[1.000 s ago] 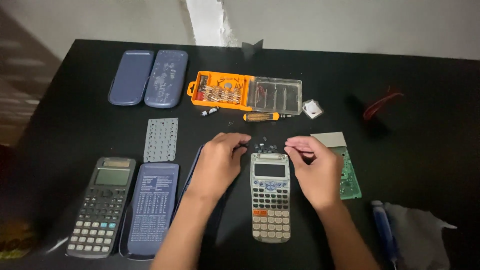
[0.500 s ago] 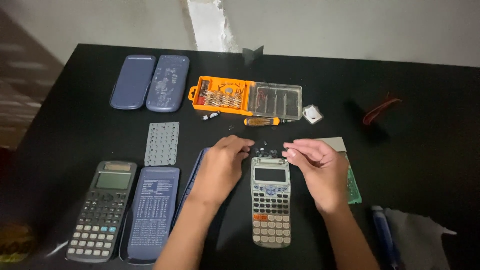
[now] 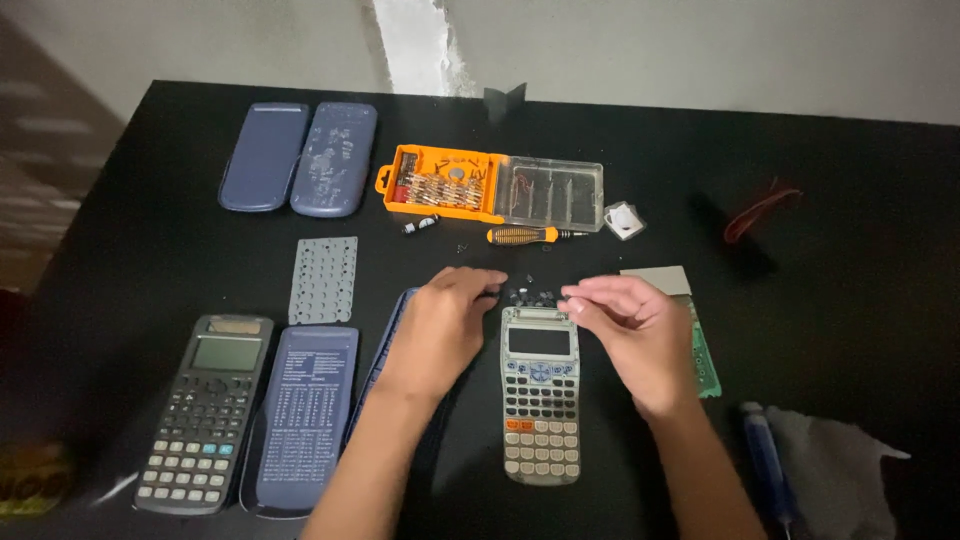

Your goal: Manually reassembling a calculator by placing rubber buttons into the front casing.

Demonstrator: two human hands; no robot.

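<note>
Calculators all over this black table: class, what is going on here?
A person works with both bare hands above a silver calculator lying face up. The left hand and right hand meet at some small dark parts by its top edge. A dark calculator and blue covers lie to the left. An open orange bit case and a screwdriver lie behind, and a green circuit board on the right.

Grey calculator (image 3: 540,395) face up between both hands, small dark loose keys (image 3: 530,295) just above it
</note>
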